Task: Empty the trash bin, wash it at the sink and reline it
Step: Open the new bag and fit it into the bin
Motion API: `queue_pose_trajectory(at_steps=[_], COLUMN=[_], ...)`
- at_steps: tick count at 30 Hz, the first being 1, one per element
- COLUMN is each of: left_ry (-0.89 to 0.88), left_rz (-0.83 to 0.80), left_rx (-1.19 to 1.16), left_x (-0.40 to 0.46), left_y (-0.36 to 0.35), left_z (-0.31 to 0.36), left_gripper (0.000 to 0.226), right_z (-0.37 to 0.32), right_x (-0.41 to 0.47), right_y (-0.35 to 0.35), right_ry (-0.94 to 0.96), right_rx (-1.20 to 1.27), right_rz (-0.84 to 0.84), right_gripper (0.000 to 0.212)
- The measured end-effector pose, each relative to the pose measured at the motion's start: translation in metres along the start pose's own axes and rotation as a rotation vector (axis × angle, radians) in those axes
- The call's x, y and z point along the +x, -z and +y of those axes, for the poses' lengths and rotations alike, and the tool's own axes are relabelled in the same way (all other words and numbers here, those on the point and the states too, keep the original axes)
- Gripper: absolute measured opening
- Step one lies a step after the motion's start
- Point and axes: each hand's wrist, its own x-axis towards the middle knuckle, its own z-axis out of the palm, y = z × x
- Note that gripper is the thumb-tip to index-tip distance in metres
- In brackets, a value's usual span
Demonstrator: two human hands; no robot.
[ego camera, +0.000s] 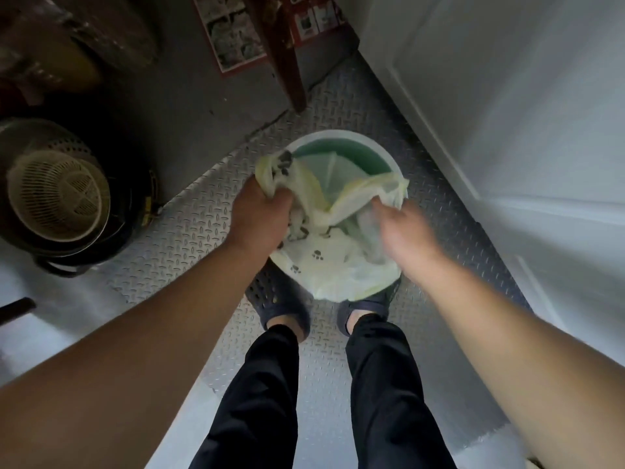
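bin: round trash bin stands on the tread-plate floor, just ahead of the person's feet
liner: paw-print bag draped over the bin's near rim, far rim bare
left hand: clenched on bunched bag edge, apparently anchoring it
right hand: blurred; appears to pinch the opposite edge
stage: judged relining or bag removal; cannot tell

Diamond-plate floor. Stacked perforated baskets at left (cream one innermost). White door at right. Printed poster behind a wooden leg.
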Motion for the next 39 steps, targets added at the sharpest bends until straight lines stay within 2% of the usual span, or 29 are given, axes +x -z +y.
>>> queue_pose_trajectory(at_steps=[4, 7, 10, 13, 15, 18, 21, 23, 26, 29, 32, 36, 39], left_ry=[-0.056, -0.012, -0.03, -0.089, -0.113, -0.105, -0.065, 0.001, 0.118, 0.187, 0.285, 0.394, 0.467], left_rz=[0.039, -0.04, -0.108, -0.096, -0.068, -0.012, 0.024, 0.029, 0.001, -0.071, -0.102, -0.052, -0.128], left_rx=[-0.073, 0.102, 0.272, 0.257, 0.229, 0.226, 0.265, 0.222, 0.139, 0.072, -0.091, -0.317, -0.416], left_x=[0.015, 0.026, 0.032, 0.032, 0.03, 0.023, 0.018, 0.016, 0.015, 0.012, 0.009, 0.002, -0.007], left_y=[-0.005, -0.013, -0.02, -0.019, -0.013, 0.0, 0.01, 0.015, 0.021, 0.026, 0.029, 0.027, 0.024], left_z=[0.001, -0.013, -0.03, -0.035, -0.035, -0.035, -0.036, -0.038, -0.045, -0.054, -0.064, -0.072, -0.075], left_gripper=[0.019, 0.03, 0.039, 0.048, 0.051, 0.044, 0.023, 0.019, 0.027, 0.033, 0.038, 0.014, 0.03], right_z=[-0.002, 0.007, 0.016, 0.016, 0.012, 0.011, 0.018, 0.026, 0.042, 0.054, 0.061, 0.076, 0.086], right_x=[0.017, 0.032, 0.046, 0.056, 0.055, 0.041, 0.019, 0.007, -0.008, -0.017, -0.023, -0.03, -0.035], right_y=[-0.004, -0.016, -0.027, -0.031, -0.029, -0.017, -0.002, 0.008, 0.018, 0.021, 0.022, 0.02, 0.018], right_ry=[0.13, 0.09, 0.047, 0.025, 0.027, 0.03, 0.073, 0.074, -0.018, -0.193, -0.332, -0.417, -0.477], right_rx=[-0.048, -0.211, -0.307, -0.298, -0.31, -0.3, -0.344, -0.334, -0.166, 0.227, 0.556, 0.745, 0.834], right_rz=[0.141, 0.044, -0.019, -0.008, 0.022, 0.052, 0.084, 0.093, 0.115, 0.104, -0.011, -0.156, -0.238], right_gripper=[0.032, 0.039, 0.03, 0.026, 0.034, 0.046, 0.034, 0.028, 0.029, 0.033, 0.036, 0.037, 0.044])
